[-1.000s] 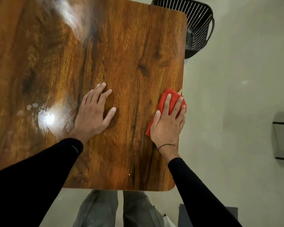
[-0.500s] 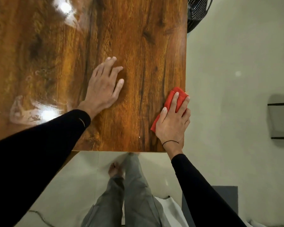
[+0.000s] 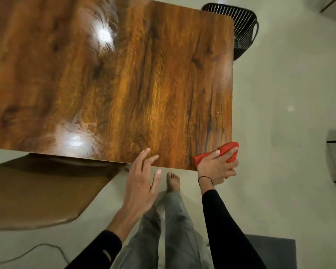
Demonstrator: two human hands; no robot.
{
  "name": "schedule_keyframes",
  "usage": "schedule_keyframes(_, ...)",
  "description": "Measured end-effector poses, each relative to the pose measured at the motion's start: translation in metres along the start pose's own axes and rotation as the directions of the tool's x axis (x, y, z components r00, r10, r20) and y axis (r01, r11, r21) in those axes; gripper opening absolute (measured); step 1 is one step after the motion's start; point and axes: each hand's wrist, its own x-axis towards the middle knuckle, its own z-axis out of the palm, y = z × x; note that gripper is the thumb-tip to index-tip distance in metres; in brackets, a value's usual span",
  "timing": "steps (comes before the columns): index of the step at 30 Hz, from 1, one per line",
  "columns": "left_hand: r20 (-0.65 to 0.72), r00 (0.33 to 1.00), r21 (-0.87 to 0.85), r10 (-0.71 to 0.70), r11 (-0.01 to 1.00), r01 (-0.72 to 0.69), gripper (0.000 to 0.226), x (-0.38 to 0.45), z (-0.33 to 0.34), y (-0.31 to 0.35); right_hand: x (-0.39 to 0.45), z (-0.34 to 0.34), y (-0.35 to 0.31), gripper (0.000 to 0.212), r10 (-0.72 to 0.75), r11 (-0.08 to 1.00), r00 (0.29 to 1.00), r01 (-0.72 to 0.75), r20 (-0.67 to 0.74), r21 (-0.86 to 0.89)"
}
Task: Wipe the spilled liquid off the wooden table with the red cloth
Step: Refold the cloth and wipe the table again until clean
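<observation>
Now right hand (image 3: pixel 216 167) grips red cloth (image 3: pixel 228 150) at table (image 3: pixel 144 74) corner — left hand (image 3: pixel 141 183) spread, apart.

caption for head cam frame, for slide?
Right hand grips red cloth at wooden table corner; left hand open.

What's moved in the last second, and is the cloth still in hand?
The right hand slid the red cloth along the table's right edge to the near right corner and now grips it there, overhanging. The left hand came off the tabletop and hangs open past the near edge. Unchanged: the wet patch near the left side is unwiped, and the black basket stands beyond the far corner.
</observation>
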Motion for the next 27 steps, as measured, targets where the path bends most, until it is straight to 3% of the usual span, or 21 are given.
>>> schedule_keyframes(5, 0.051, 0.995, -0.093, -0.084, 0.992, 0.088, 0.038, -0.042, 0.002, -0.01, -0.003, -0.018, 0.031, 0.049, 0.124, 0.982, 0.991, -0.13, 0.056, 0.135)
schedule_keyframes(12, 0.153, 0.962, -0.062, -0.227, 0.969, 0.238, 0.029, -0.069, 0.003, -0.021, 0.003, -0.069, 0.103, 0.029, 0.319, 0.919, 0.933, -0.347, 0.167, 0.185)
schedule_keyframes(16, 0.179, 0.947, -0.059, -0.266, 0.958, 0.28, 0.026, -0.077, 0.008, -0.014, 0.024, -0.101, 0.09, 0.029, -0.024, 0.943, 0.996, -0.004, 0.083, 0.332)
schedule_keyframes(18, 0.196, 0.936, -0.066, -0.292, 0.949, 0.31, 0.025, -0.079, 0.012, -0.008, 0.047, -0.112, 0.059, 0.035, -0.256, 0.911, 0.963, 0.212, 0.083, 0.353)
schedule_keyframes(20, 0.221, 0.919, -0.066, -0.326, 0.935, 0.348, 0.025, -0.081, 0.017, -0.001, 0.073, -0.118, 0.019, 0.043, -0.468, 0.853, 0.872, 0.404, 0.144, 0.33)
schedule_keyframes(23, 0.241, 0.898, -0.07, -0.369, 0.916, 0.395, 0.022, -0.082, 0.026, 0.011, 0.113, -0.112, -0.048, 0.052, -0.706, 0.707, 0.659, 0.677, 0.259, 0.205)
schedule_keyframes(27, 0.242, 0.882, -0.127, -0.405, 0.888, 0.443, 0.019, -0.082, 0.038, 0.031, 0.152, -0.096, -0.121, 0.058, -0.795, 0.476, 0.439, 0.879, 0.418, -0.019)
